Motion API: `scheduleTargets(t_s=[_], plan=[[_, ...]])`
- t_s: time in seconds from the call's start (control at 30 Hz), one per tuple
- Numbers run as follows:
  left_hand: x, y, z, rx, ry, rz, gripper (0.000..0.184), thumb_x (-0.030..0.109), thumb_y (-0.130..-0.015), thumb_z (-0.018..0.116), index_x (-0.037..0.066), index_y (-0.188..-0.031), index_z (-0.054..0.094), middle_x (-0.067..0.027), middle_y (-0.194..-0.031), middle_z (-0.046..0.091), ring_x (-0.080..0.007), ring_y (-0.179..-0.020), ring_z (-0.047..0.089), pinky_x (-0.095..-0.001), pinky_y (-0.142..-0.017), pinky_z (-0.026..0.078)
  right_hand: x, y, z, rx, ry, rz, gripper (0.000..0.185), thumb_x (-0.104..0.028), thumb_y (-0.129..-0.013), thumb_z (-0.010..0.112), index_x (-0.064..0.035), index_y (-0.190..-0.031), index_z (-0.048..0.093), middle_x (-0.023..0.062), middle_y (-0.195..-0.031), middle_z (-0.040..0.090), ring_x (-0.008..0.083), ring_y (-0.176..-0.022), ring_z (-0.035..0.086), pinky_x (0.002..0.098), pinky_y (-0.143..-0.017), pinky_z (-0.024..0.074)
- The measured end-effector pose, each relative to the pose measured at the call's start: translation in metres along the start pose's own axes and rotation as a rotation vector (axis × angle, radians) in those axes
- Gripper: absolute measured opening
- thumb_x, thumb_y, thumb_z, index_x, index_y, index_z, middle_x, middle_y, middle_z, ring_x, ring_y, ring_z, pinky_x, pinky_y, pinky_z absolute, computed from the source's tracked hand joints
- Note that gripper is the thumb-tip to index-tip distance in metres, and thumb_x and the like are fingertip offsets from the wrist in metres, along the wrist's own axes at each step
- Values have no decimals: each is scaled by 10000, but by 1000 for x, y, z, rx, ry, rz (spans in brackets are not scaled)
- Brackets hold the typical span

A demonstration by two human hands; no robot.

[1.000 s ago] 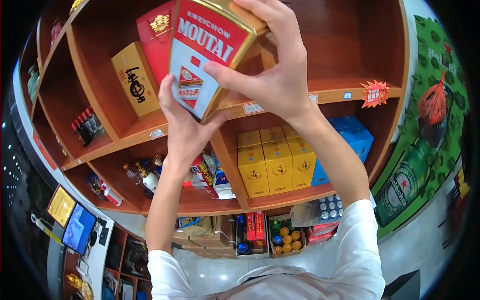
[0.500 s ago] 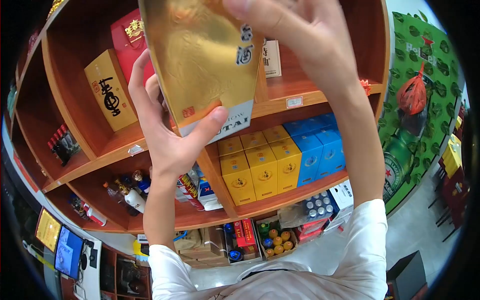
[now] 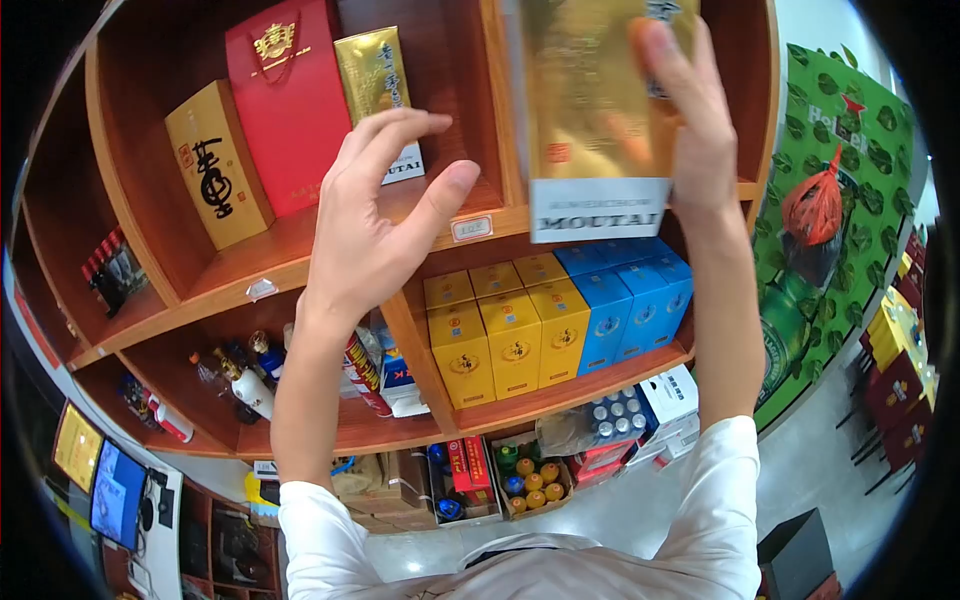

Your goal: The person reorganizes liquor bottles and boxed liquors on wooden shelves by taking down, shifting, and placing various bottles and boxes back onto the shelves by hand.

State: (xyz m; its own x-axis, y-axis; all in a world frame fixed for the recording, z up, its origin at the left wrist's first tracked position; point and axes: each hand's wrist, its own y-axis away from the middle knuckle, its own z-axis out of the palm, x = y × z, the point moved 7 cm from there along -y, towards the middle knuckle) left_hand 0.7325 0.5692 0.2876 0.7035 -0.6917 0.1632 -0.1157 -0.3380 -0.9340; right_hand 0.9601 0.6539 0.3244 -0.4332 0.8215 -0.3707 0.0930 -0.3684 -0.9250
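Note:
My right hand (image 3: 695, 120) grips a gold box (image 3: 590, 110) with a white band lettered "MOUTAI". The box is upright in front of the upper right shelf compartment, slightly blurred. My left hand (image 3: 375, 215) is empty, thumb and fingers apart, in front of the shelf edge. Behind its fingers a smaller-looking gold Moutai box (image 3: 372, 75) stands on the upper shelf, partly covered by the hand. Beside that stand a red gift bag (image 3: 285, 110) with a gold emblem and a tan box (image 3: 218, 165) with black characters.
Yellow boxes (image 3: 515, 340) and blue boxes (image 3: 610, 310) fill the shelf below. Bottles (image 3: 245, 385) stand on the lower left shelf. Open cartons (image 3: 535, 480) sit on the floor beneath. A green Heineken panel (image 3: 840, 200) is at the right, monitors (image 3: 120, 495) at the lower left.
The gold box has moved right and become more upright. My left hand has let go of it, and the shelf's gold box and more of the red bag now show.

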Motion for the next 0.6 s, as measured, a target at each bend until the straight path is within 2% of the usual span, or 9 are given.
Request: scheduleTargets(t_s=[0.03,0.13,0.23,0.37,0.43,0.5,0.6], plan=[[-5,2,-2,-35,-76,-12,400,319,-898,767,12,-1148,709,-147,-1181,666,-303,-1158,627,-407,-971,503,-2,1,-8,14,25,14,441,-366,-1085,480,-76,-1417,465,78,-1293,611,178,-1128,651,336,-939,559],[-40,8,-8,-119,-282,-33,383,311,-892,755,5,-1117,703,-130,-1125,680,-316,-1099,630,-409,-974,496,3,-3,-38,61,22,5,454,-365,-1075,503,-61,-1411,470,87,-1283,616,192,-1152,650,358,-953,562],[-74,11,-10,-222,-437,-255,337,257,-918,726,-8,-1126,703,-168,-1151,689,-309,-1110,660,-385,-994,492,16,-10,-58,101,56,3,477,-387,-1073,511,-52,-1411,471,87,-1275,611,195,-1157,637,353,-960,548],[-111,17,-12,-175,-569,-197,370,279,-925,718,-4,-1160,687,-190,-1218,654,-350,-1208,583,-427,-1051,457,38,-19,-75,133,268,-38,524,-427,-1065,534,-41,-1413,469,88,-1275,601,178,-1183,594,341,-1008,487],[-125,23,-12,-162,-617,-220,379,293,-934,706,10,-1186,683,-200,-1275,620,-367,-1272,520,-446,-1088,424,50,-19,-75,137,272,-107,621,-416,-1045,588,-27,-1494,406,104,-1318,590,175,-1211,555,344,-1069,420],[-129,27,-11,-156,-663,-208,380,301,-943,694,24,-1203,681,-211,-1321,588,-384,-1318,467,-464,-1115,398,68,-22,-86,122,336,-67,704,-391,-1025,628,-16,-1540,329,175,-1264,610,210,-1165,583,353,-1025,450],[-129,31,-7,-185,-707,-181,365,318,-964,660,54,-1214,684,-229,-1377,539,-403,-1363,396,-495,-1138,368,101,-27,-100,126,362,-3,762,-411,-1011,644,-21,-1564,294,171,-1194,626,215,-1119,606,363,-991,469]])
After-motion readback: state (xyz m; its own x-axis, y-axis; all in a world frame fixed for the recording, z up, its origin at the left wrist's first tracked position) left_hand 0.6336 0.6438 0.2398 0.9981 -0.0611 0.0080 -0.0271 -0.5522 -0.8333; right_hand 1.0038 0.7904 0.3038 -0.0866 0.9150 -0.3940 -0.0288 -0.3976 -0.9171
